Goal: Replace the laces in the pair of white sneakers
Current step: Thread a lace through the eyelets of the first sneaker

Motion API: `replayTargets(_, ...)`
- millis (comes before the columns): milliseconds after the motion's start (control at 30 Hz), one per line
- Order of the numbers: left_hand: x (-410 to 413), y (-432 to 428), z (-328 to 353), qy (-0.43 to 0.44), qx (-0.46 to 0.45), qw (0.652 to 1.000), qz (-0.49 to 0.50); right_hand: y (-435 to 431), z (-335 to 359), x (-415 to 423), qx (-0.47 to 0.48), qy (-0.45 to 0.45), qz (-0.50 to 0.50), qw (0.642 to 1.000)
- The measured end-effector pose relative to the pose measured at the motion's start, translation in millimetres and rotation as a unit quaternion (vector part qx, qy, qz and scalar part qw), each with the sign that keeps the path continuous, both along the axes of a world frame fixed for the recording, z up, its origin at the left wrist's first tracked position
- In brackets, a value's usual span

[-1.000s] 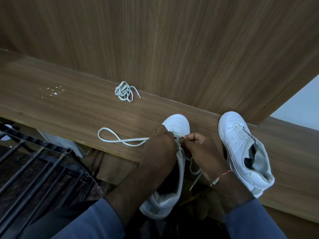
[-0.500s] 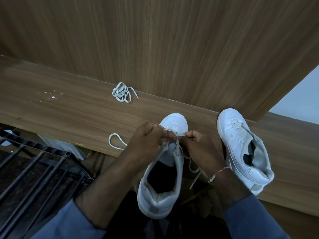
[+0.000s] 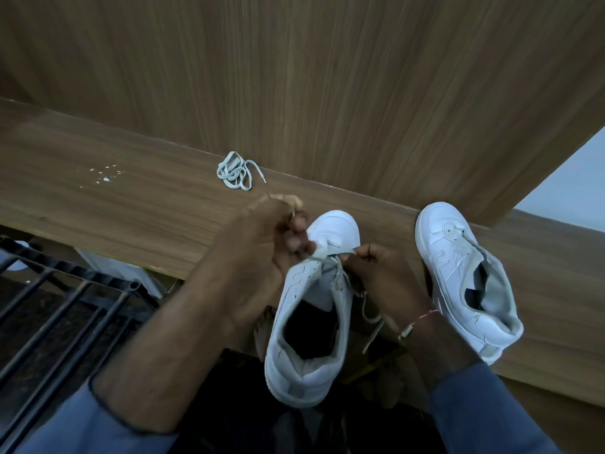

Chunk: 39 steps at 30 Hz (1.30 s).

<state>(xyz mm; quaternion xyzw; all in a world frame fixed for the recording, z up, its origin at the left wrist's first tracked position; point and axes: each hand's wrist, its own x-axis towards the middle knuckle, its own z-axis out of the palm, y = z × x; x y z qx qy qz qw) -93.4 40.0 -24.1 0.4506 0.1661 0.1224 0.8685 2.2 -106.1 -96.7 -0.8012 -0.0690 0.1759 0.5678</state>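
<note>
Nearest, two blue sleeves [image 3: 82,427] frame the bottom of the view; between the forearms a white sneaker [image 3: 307,322] points away from the person, its heel past the near edge of the table [image 3: 98,204] and its toe over the wood; its dark opening faces up. At the front eyelets a white lace [image 3: 319,253] stretches between the two hands; the left hand [image 3: 271,247] has its grip closed, fingers curled round the lace on the shoe's left side, its upper edge blurred; the right hand [image 3: 376,273] pinches the lace at the shoe's right side, grip closed on it, and a loose end of the lace hangs below that hand; a thread band [image 3: 415,324] circles the right wrist. To the left, below the table edge, stands a black metal rack [image 3: 65,306]. Right of the hands a second sneaker [image 3: 458,280] lies on the table, toe away, tongue slack. Farther back a bundled spare lace [image 3: 234,175] rests near the wooden panel [image 3: 294,77]; white specks [image 3: 104,175] dot the table to its left.
</note>
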Motion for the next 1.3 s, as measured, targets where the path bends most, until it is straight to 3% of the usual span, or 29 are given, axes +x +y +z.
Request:
replayTargets(33,-3.9,6.8,-6.0,0.042,0.169,0.985,0.018,1.0,-1.3,0.3,-0.001,0.003,-0.002,1.000)
replayTargets(100,-7.1,14.2,-19.9,0.114,0.481,0.869,0.023,2.3,-2.3,0.1,0.002,0.009,-0.007,1.000)
replayTargets(133,-7.8,12.8,-23.0,0.127,0.555,0.822,-0.003,2.9,-2.2,-0.1,0.006,0.013,-0.008,1.000)
replayTargets(267,-3.2,-1.0,-29.5,0.147,0.710,0.680,-0.108,3.8,-2.4,0.1,0.010,0.018,-0.006,1.000)
replayTargets(300,-3.0,-3.6,-28.2,0.154,0.723,0.663,-0.117,3.8,-3.0,0.1,0.015,0.020,-0.007,1.000)
replayTargets(533,-6.0,12.9,-30.3,0.139,0.742,0.623,-0.204,3.1,-5.5,0.4,0.008,0.008,-0.012,1.000)
replayTargets(600,-4.1,16.9,-31.4,0.134,0.735,0.631,-0.209,4.0,-5.8,0.8,0.010,0.009,-0.010,1.000)
replayTargets(667,-0.7,19.4,-31.7,0.110,0.700,0.684,-0.171,4.6,-5.8,1.3,0.006,0.008,-0.009,1.000)
replayTargets(800,1.4,9.7,-28.3,0.007,0.497,0.866,-0.055,3.1,-3.7,1.4,0.001,0.011,-0.004,1.000)
replayTargets(867,-0.8,0.0,-18.1,-0.054,0.294,0.954,-0.036,3.9,-3.7,2.0,0.004,0.008,-0.004,1.000)
replayTargets(900,-1.9,-4.5,-10.9,-0.100,0.140,0.984,-0.046,4.5,-3.5,2.6,-0.002,0.006,-0.003,1.000)
replayTargets(933,-2.4,-8.2,-3.1,-0.145,0.002,0.988,-0.052,3.5,-4.2,3.3,-0.013,0.003,-0.003,1.000)
replayTargets(1000,-3.9,-7.7,4.8,-0.161,-0.101,0.982,-0.006,3.8,-4.8,4.0,-0.026,-0.004,0.006,1.000)
replayTargets(1033,-3.1,-7.1,1.4,-0.131,-0.069,0.989,0.022,2.6,-5.5,3.7,-0.022,-0.005,0.006,1.000)
replayTargets(1067,-2.4,-4.3,-5.3,-0.077,0.036,0.995,0.053,2.1,-5.7,3.4,-0.016,-0.005,0.006,1.000)
replayTargets(1100,-1.4,0.7,-15.4,-0.010,0.202,0.976,0.081,2.5,-5.9,3.0,-0.011,-0.005,0.003,1.000)
replayTargets(1167,0.5,7.3,-30.7,0.071,0.488,0.867,0.075,2.9,-5.2,1.5,-0.005,0.002,-0.007,1.000)
replayTargets(1300,3.3,2.5,-47.6,0.145,0.711,0.684,-0.073,3.9,-4.6,0.6,-0.005,0.006,-0.013,1.000)
